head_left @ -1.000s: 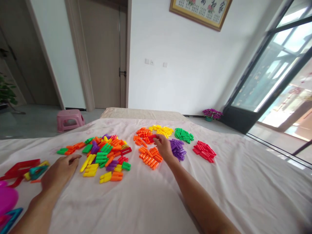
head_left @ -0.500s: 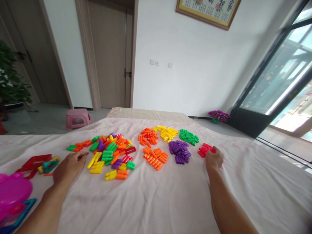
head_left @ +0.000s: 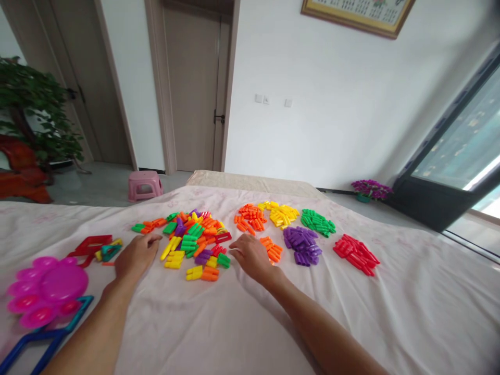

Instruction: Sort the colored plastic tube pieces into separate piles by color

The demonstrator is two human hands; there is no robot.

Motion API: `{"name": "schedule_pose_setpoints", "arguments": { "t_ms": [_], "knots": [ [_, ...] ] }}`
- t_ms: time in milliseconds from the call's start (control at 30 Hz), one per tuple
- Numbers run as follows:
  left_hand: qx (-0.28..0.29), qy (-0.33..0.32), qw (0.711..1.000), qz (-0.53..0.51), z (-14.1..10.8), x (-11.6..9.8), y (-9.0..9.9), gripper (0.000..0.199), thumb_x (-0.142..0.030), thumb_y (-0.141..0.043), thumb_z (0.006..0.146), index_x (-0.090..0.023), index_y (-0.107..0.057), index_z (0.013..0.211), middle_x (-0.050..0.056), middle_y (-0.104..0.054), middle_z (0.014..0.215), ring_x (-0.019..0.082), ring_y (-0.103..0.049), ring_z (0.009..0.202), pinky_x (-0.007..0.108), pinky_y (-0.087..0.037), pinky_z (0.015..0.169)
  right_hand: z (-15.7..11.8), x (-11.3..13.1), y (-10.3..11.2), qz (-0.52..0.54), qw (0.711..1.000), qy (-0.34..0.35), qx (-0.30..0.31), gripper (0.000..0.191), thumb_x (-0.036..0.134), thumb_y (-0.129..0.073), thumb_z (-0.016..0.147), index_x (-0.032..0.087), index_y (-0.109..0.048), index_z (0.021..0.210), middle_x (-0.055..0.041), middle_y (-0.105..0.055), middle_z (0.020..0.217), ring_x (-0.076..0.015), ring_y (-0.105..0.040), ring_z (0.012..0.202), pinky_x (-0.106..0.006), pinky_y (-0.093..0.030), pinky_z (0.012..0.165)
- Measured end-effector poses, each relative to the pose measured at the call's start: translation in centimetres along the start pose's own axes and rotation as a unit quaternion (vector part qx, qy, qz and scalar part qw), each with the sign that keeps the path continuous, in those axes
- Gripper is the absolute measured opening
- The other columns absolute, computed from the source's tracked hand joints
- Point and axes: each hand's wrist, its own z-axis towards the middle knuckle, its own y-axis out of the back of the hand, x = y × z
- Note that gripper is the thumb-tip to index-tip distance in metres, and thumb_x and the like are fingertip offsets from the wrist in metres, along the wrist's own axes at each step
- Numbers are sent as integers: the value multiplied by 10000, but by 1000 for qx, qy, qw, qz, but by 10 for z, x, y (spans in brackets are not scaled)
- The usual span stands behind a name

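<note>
A mixed pile of plastic building pieces point(head_left: 195, 237) in orange, green, yellow, purple and red lies on the cloth between my hands. My left hand point(head_left: 137, 256) rests just left of it, fingers curled together, with nothing visible in them. At the pile's right edge, my right hand point(head_left: 252, 256) reaches leftward with fingers slightly apart and no piece showing in it. It partly covers the near group of orange pieces point(head_left: 273, 251). Sorted groups lie beyond and to the right: orange pieces point(head_left: 250, 217), yellow pieces point(head_left: 284, 215), green pieces point(head_left: 317, 222), purple pieces point(head_left: 302, 245) and red pieces point(head_left: 356, 253).
By my left arm lie a pink paw-shaped plastic toy point(head_left: 62, 281), a blue frame point(head_left: 58, 333) and a red plastic part point(head_left: 91, 245). A pink stool point(head_left: 145, 185) stands beyond the cloth-covered table point(head_left: 219, 333). Purple flowers point(head_left: 371, 189) stand by the wall.
My right hand has left the red pieces and moved left to the mixed pile. The red group is now fully in view. My left hand stays beside the mixed pile; the view has shifted left.
</note>
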Motion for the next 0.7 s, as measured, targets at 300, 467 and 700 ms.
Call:
{"name": "schedule_pose_setpoints", "arguments": {
  "t_ms": [300,467,700],
  "knots": [
    [11,11,999,30,0,-1,0,397,-417,-439,909,-287,-736,1139,64,-689,1249,246,-662,1020,279,-456,657,27,25,-19,-43,989,-106,91,332,537,-600,884,251,-727,995,-77,-683,1099,-242,-648,991,-308,-457,742],
    [16,9,1000,24,1,-1,0,395,-408,-431,908,-285,-730,1135,67,-686,1236,251,-659,1026,292,-457,673,24,20,-35,73,988,-132,34,267,403,-731,768,246,-691,981,-12,-724,956,-192,-658,848,-263,-449,687],
    [18,6,1000,19,0,0,-1,414,-427,-421,911,-275,-722,1151,71,-684,1251,271,-657,1007,326,-458,693,34,-27,-8,295,918,-114,-239,257,391,-609,822,189,-657,975,-41,-713,902,-169,-647,769,-286,-526,707]
  ]
}}
